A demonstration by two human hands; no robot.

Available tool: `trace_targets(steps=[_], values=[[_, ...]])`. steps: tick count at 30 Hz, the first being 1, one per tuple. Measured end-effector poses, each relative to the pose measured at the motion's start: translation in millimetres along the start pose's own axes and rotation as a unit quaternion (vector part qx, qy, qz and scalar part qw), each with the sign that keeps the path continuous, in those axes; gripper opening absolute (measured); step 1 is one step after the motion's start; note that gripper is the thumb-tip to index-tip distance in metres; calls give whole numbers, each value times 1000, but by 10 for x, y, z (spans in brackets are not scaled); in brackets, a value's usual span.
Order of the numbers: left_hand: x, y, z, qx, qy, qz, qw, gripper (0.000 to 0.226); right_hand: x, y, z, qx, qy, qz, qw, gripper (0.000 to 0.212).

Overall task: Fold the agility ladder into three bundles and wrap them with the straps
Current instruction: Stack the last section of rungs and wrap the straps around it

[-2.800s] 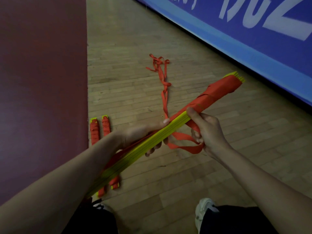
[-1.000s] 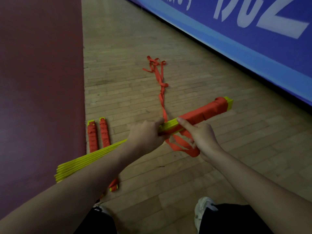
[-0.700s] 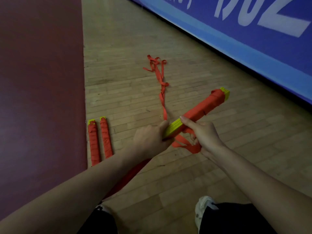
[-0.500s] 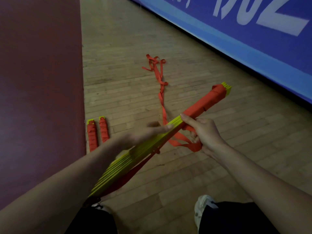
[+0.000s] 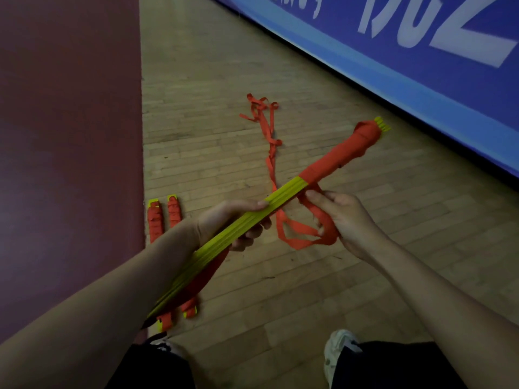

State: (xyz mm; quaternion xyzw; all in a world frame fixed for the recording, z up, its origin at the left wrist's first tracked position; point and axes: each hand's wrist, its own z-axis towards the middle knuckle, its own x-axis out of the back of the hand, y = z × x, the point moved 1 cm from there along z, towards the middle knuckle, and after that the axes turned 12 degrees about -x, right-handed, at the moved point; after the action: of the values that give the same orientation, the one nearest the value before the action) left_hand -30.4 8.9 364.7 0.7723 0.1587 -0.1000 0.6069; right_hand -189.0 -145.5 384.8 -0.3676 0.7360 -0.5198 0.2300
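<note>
Held in mid-air over the wooden floor (image 5: 280, 290), slanting from near left to far right: ladder bundle (image 5: 252, 217) of yellow slats. Wrapped in orange along the far half, with yellow tips showing at the far end; bare yellow along the middle and near half. Gripped at the middle by the left hand (image 5: 233, 220), thumb on top, fingers curled beneath. Pinched by the right hand (image 5: 345, 217), just beside the edge of the wrapping: strap (image 5: 302, 243), orange, hanging in loops through the curled fingers. Trails from there behind the bundle and far across the floor to a loose tangle.

Noted on the blue banner (image 5: 351, 51) at far right: large white characters, cropped by the frame edge, not readable as a word.

Against half a second ago: left fingers closed round the slats instead of lying stretched over them; near slat ends less fanned.

Lying on the floor at left, side by side, partly hidden by the left forearm: two wrapped bundles (image 5: 156, 223). Bordering them on the left: dark red surface (image 5: 70, 136). At the near edge: a light shoe (image 5: 337, 352).
</note>
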Motion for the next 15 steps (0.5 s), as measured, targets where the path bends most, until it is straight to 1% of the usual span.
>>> trace_targets(steps=[2, 5, 8, 10, 12, 15], values=[[51, 42, -9, -2, -16, -38, 999, 64, 31, 34, 14, 0, -21, -33, 999, 15], [59, 64, -19, -9, -50, -67, 996, 56, 77, 63, 59, -5, -8, -64, 998, 6], [18, 41, 6, -6, -81, -77, 994, 53, 100, 125, 97, -25, 25, -107, 994, 18], [12, 40, 22, -8, -87, -89, 992, 54, 99, 151, 104, -16, 47, -125, 991, 21], [27, 51, 34, -13, -69, -93, 993, 55, 99, 167, 107, 23, 78, -161, 984, 25], [19, 68, 60, -21, 14, -39, 999, 50, 60, 130, 30, 80, 136, -204, 966, 24]])
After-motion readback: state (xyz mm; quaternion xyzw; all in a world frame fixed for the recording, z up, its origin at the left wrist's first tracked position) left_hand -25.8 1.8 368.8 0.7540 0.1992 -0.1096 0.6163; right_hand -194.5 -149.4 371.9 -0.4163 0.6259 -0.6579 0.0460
